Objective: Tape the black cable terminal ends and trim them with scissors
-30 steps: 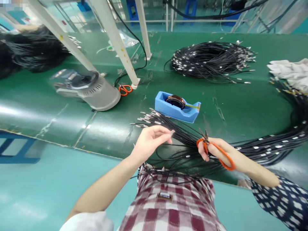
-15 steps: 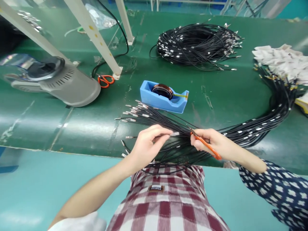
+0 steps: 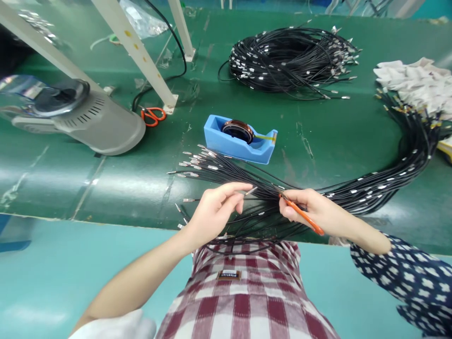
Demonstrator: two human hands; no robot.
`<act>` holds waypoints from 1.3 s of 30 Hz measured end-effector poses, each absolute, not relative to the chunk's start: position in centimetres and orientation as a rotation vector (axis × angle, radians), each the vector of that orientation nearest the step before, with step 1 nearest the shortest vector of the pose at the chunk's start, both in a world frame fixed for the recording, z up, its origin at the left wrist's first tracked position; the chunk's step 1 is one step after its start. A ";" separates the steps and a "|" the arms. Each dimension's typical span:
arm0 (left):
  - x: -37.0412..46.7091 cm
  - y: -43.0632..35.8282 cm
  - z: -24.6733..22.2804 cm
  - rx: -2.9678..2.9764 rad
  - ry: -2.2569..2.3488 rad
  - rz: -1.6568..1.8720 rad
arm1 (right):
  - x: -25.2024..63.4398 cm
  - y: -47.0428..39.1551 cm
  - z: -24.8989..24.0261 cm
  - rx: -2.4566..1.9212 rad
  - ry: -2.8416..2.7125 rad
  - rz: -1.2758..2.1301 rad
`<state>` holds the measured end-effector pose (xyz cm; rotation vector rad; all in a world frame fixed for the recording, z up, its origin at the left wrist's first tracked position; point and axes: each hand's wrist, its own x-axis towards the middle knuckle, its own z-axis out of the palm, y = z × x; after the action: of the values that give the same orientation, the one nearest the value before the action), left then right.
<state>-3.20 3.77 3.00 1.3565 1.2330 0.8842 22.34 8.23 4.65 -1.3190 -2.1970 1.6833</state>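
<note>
From the head cam, the left hand (image 3: 215, 212) has its thumb and fingertips pinched on a small pale piece (image 3: 251, 190), and I honestly can't tell if that's attached to a wire. The right hand (image 3: 310, 209) is curled around orange-handled scissors (image 3: 306, 219), tips pointing far and left; can't make out whether the blades are apart.

Both hands are over a long bundle of black cables (image 3: 384, 186) on the near part of the green tabletop (image 3: 335, 136). Its silvery ends fan out on the left, and the other ends sweep far right to some crumpled white cloth (image 3: 416, 82). Some loose cables hang by the near edge, right at the red-and-white checked apron (image 3: 247, 296).

Just beyond the fanned ends sits a blue tape dispenser (image 3: 224, 143) with an amber tape roll (image 3: 237, 132) in it. Farther back there's a big coil of black cables (image 3: 278, 70). Over on the left, a gray vented device (image 3: 102, 125) lies near a second pair of orange-handled scissors (image 3: 152, 116), by the foot of a white post (image 3: 136, 47).
</note>
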 end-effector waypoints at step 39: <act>-18.5 2.9 1.6 1.343 1.814 0.974 | 23.7 8.1 2.6 -1.343 -2.050 1.864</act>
<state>-18.46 2.94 1.58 1.3430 1.8136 0.9741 23.65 8.10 2.59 -1.3433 -2.0503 1.8640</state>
